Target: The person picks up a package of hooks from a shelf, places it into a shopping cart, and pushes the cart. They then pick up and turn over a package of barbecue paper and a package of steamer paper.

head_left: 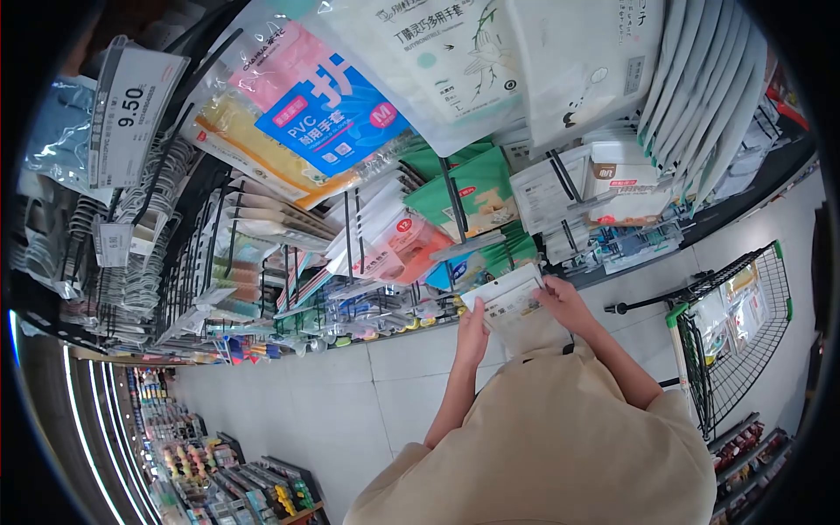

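- Hands first: your left hand and right hand both grasp one flat white packet. The left pinches its lower-left edge and the right closes over its right end.
- Position: the packet sits out in front of your chest, just below the lowest row of goods hanging on the display rack, and apart from the pegs.
- Handling, as a judgement: the packet looks light, thin and floppy. It is probably a slick plastic sleeve that could bend or slide, so pinching opposite edges with your thumbs on top, as you do, seems the surest hold.
- Count: one packet, two hands on it, and one shopping cart to your right with some goods inside.
- Overhead you have one blue PVC glove pack marked M and one price tag reading 9.50.
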`<state>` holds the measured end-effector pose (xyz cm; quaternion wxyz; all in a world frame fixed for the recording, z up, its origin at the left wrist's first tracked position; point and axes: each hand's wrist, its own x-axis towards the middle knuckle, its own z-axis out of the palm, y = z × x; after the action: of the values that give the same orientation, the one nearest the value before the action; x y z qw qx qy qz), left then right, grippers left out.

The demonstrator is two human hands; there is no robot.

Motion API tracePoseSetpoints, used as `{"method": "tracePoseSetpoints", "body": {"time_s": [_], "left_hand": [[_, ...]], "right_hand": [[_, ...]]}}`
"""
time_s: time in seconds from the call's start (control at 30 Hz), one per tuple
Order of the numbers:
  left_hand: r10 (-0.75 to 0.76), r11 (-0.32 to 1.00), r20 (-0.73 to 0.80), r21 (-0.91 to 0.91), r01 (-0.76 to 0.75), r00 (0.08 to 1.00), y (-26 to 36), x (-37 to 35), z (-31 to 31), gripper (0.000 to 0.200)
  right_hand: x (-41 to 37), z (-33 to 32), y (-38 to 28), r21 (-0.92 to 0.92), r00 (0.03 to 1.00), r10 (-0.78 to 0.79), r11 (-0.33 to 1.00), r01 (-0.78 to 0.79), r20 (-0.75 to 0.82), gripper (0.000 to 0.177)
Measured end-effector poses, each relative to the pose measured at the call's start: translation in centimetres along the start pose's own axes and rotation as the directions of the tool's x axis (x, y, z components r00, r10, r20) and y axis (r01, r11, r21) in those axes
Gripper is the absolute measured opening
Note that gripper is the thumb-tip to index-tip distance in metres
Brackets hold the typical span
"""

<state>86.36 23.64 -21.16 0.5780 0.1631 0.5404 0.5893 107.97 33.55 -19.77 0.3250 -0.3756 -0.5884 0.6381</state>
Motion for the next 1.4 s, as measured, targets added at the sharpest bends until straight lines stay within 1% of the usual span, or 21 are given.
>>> {"method": "tracePoseSetpoints", "body": {"time_s": [0.1, 0.17, 0.2, 0.27, 0.3, 0.37, 0.4, 0.47, 0.57, 0.7, 0.77, 0.87, 0.9, 0.97, 1.07, 1.1, 1.17, 1.2, 1.27, 1.4], "left_hand": [[0.0, 1.0, -0.056, 0.022, 0.001, 0.998, -0.3, 0.3, 1.1, 0.032], [0.096, 0.995, -0.122, 0.049, -0.091, 0.988, -0.2, -0.1, 3.5, 0.036], [0.095, 0.995, -0.126, 0.047, -0.09, 0.987, -0.5, 0.1, 3.6, 0.036], [0.115, 0.993, -0.133, 0.052, -0.109, 0.984, -1.3, 0.6, 3.3, 0.03], [0.115, 0.993, -0.136, 0.05, -0.11, 0.984, -0.8, 0.2, 4.4, 0.03], [0.138, 0.986, -0.062, -0.08, -0.143, 0.988, 0.7, -0.7, 7.4, 0.022], [0.138, 0.986, -0.064, -0.084, -0.143, 0.988, 0.5, -0.6, 7.7, 0.022], [0.14, 0.981, 0.029, -0.142, -0.135, 0.99, -0.2, -0.4, 8.2, 0.02], [0.154, 0.978, 0.045, -0.149, -0.146, 0.987, -0.9, -0.3, 10.3, 0.02], [0.116, 0.977, 0.039, -0.186, -0.107, 0.992, -2.6, -0.2, 12.8, 0.021], [0.108, 0.974, 0.026, -0.203, -0.1, 0.994, -3.5, -0.3, 13.8, 0.021], [0.098, 0.974, 0.008, -0.207, -0.095, 0.995, -4.2, -0.6, 15.0, 0.022], [0.105, 0.969, -0.002, -0.223, -0.103, 0.994, -4.3, -0.7, 15.2, 0.022], [0.102, 0.964, -0.013, -0.247, -0.102, 0.995, -4.7, -0.5, 14.6, 0.021], [0.124, 0.949, -0.038, -0.289, -0.13, 0.992, -3.8, 0.0, 14.1, 0.02], [0.106, 0.949, -0.023, -0.296, -0.109, 0.994, -3.3, 0.1, 13.8, 0.019], [0.121, 0.951, -0.023, -0.284, -0.123, 0.992, -2.7, 0.8, 13.3, 0.019], [0.128, 0.955, -0.032, -0.266, -0.132, 0.991, -2.4, 0.9, 13.2, 0.02], [0.142, 0.95, -0.023, -0.276, -0.143, 0.99, -2.0, 1.1, 12.6, 0.021], [0.164, 0.948, 0.017, -0.28, -0.152, 0.986, -1.3, 1.4, 11.0, 0.022]], "right_hand": [[0.3, -0.9, 0.3, -0.008, 1.0, -0.019, 1.0, 0.019, 0.02, 0.015], [0.0, -1.9, -0.9, 0.041, 0.999, 0.015, 0.999, -0.017, 0.045, 0.017], [0.0, -2.3, -1.3, 0.041, 0.999, 0.018, 0.999, -0.02, 0.049, 0.017], [-0.3, -3.1, -1.7, 0.078, 0.998, 0.029, 0.996, -0.033, 0.052, 0.02], [-0.4, -3.6, -1.6, 0.076, 0.998, 0.03, 0.997, -0.034, 0.055, 0.02], [-0.7, -4.7, -1.2, 0.067, 0.997, 0.038, 0.997, -0.042, 0.066, 0.021], [-0.9, -5.3, -1.5, 0.064, 0.997, 0.039, 0.997, -0.043, 0.068, 0.021], [-1.6, -6.5, -2.1, 0.076, 0.998, 0.045, 0.996, -0.048, 0.036, 0.02], [-2.1, -8.6, -0.2, 0.008, 0.999, 0.04, 0.999, -0.04, 0.033, 0.02], [-3.4, -11.4, -0.5, -0.018, 0.995, 0.075, 0.997, -0.074, 0.062, 0.018], [-4.0, -12.2, -0.3, 0.087, 0.999, 0.029, 0.996, -0.032, 0.032, 0.017], [-4.6, -13.1, -0.7, 0.067, 0.999, 0.023, 0.997, -0.025, 0.037, 0.017], [-4.7, -13.4, -0.5, 0.064, 0.998, 0.03, 0.997, -0.033, 0.047, 0.017], [-4.7, -13.7, -0.1, 0.0, 0.994, 0.067, 0.998, -0.067, 0.085, 0.017], [-4.4, -13.0, -0.6, -0.032, 0.993, 0.082, 0.996, -0.08, 0.084, 0.016], [-4.3, -12.6, -0.2, -0.036, 0.993, 0.08, 0.996, -0.078, 0.083, 0.016], [-3.7, -11.9, 0.8, 0.002, 0.997, 0.065, 0.998, -0.065, 0.051, 0.015], [-3.3, -11.6, 0.2, -0.01, 0.997, 0.062, 0.998, -0.062, 0.055, 0.015], [-3.2, -10.6, -0.9, 0.075, 0.999, 0.039, 0.996, -0.041, 0.022, 0.014], [-2.2, -9.4, -0.5, -0.01, 1.0, 0.019, 1.0, -0.019, 0.023, 0.013]]}}
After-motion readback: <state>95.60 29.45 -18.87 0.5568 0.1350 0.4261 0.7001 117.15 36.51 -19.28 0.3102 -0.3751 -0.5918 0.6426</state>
